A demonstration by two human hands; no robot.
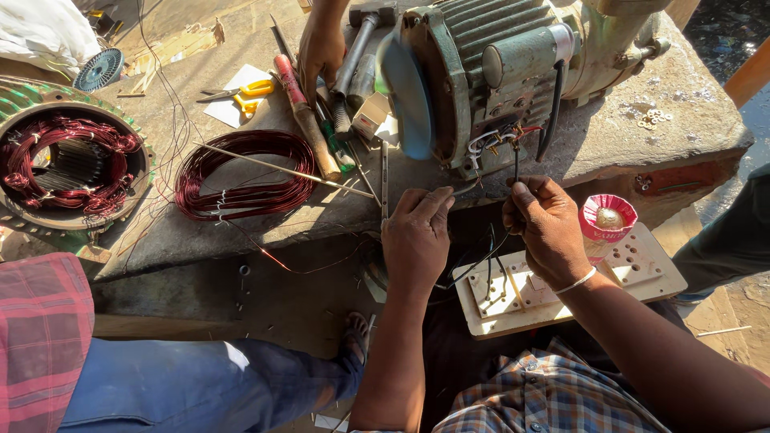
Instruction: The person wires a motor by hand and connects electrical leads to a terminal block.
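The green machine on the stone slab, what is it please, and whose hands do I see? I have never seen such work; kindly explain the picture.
The picture comes from a camera on a person's head, looking down at their own two hands. The green machine looks like an electric motor, lying on a stone slab. The left hand and the right hand pinch thin wires that run to the motor's open terminal box. A third hand, at the top, belongs to another person and rests by a hammer. On the slab lie a coil of reddish copper wire, a red-handled screwdriver and yellow scissors. At the left sits another motor shell with copper windings inside.
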